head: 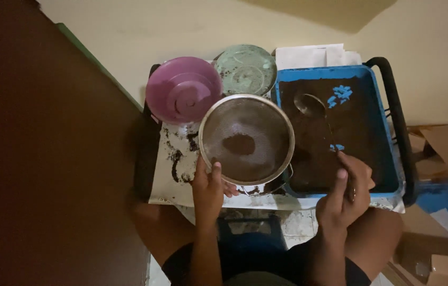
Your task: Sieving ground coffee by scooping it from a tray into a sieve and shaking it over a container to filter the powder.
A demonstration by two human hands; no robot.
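Knees: bare legs at bottom of view, person seated low, a small dark stool [249,233] between them.
Left hand [209,189]: fingers curled shut on the near rim of the sieve, thumb lying over the rim edge, other fingers underneath.
Right hand [344,191]: closed around the end of the spoon handle, thumb up along it, fingers wrapped tight.
Sieve [247,139]: round metal mesh, held level above a metal bowl [266,186] of which only the near edge shows; a small dark heap of powder sits at the mesh centre.
Spoon [311,105]: metal, long handle running from right hand back across the tray, its bowl resting on the dark powder near the far side.
Tray [391,153]: blue plastic, rectangular, just right of sieve, filled with dark brown powder; a few blue bare patches show through at the far right.
Paper [173,175]: white sheet under the sieve's left side, smeared with dark spilled powder.
Purple bowl [183,90]: plastic, behind and left of sieve.
Green plate [246,69]: round, beside purple bowl, farther back.
White papers [311,54]: stacked behind tray.
Cardboard [446,148]: at right edge, apart from tray.
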